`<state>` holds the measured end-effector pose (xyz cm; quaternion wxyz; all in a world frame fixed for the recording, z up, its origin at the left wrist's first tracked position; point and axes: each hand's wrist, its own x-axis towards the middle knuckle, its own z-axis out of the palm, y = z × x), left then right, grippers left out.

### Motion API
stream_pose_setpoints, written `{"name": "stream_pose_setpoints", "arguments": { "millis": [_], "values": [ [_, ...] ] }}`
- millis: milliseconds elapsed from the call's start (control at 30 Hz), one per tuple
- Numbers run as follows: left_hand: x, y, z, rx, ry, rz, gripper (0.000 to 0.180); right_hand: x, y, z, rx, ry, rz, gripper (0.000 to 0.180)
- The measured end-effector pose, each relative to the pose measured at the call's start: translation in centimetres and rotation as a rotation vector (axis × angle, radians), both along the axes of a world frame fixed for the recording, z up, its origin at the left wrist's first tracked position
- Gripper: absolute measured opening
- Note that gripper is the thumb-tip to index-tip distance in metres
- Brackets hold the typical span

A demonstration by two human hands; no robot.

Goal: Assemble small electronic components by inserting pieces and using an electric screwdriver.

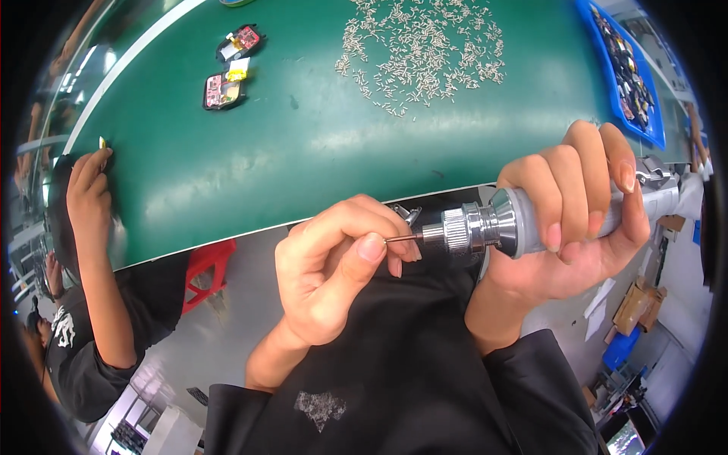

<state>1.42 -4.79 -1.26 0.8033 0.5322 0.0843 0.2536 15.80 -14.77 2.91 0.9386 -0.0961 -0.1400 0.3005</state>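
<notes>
A grey, silver-nosed electric screwdriver [500, 220] lies sideways in front of my body, its bit pointing left. My right hand [565, 208] wraps its fingers around the grey body. With thumb and index finger, my left hand [326, 265] pinches the tip of the thin screwdriver bit [407, 238]. Whether a screw sits at that tip is hidden by the fingertips. Both hands are at the near edge of the green table [296, 159]. Farther back on it, many small silver screws [436, 64] are spread in a loose patch.
Two small black housings with red circuit boards lie back left, one nearer [222, 91] and one farther [241, 39]. A blue tray [658, 135] of similar parts stands at the right. A co-worker's hand [89, 189] rests at the table's left, near a red stool [206, 269].
</notes>
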Motion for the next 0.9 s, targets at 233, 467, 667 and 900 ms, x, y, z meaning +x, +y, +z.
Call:
{"name": "stream_pose_setpoints", "arguments": {
  "millis": [233, 467, 667, 900],
  "values": [
    [-0.5, 0.3, 0.4, 0.046, 0.073, -0.01, 0.013, -0.3, -0.3, -0.1, -0.018, -0.065, 0.026, 0.014],
    [0.5, 1.3, 0.2, 0.55, 0.151, 0.042, 0.005, 0.7, 0.1, -0.7, -0.075, -0.171, 0.051, 0.013],
    [1.6, 1.2, 1.4, 0.602, 0.204, -0.085, 0.009, 1.4, -0.7, -0.3, -0.095, -0.073, -0.027, 0.011],
    [3.3, 1.9, 4.1, 0.857, 0.351, 0.09, 0.025, 3.0, -0.8, -1.5, -0.136, 0.062, -0.153, 0.013]
  ]
}}
